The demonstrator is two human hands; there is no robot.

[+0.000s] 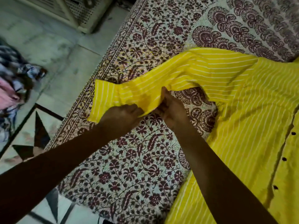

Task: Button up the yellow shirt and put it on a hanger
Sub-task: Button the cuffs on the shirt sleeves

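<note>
The yellow shirt [252, 110] with thin white stripes lies spread on a bed, its body at the right with several dark buttons down the placket [284, 159]. One long sleeve [169, 80] stretches left toward the bed's edge. My left hand [121, 117] pinches the sleeve's lower edge near the cuff [103, 97]. My right hand [171, 110] grips the same edge a little farther up the sleeve. Both hands lift the fabric slightly. No hanger shows.
The bed carries a floral maroon-and-cream bedsheet [129, 159]. Its left edge runs diagonally beside a tiled floor [56, 62]. A white perforated cabinet [69, 13] stands at the top left. A blurred heap of clothes [13, 88] lies on the floor at the far left.
</note>
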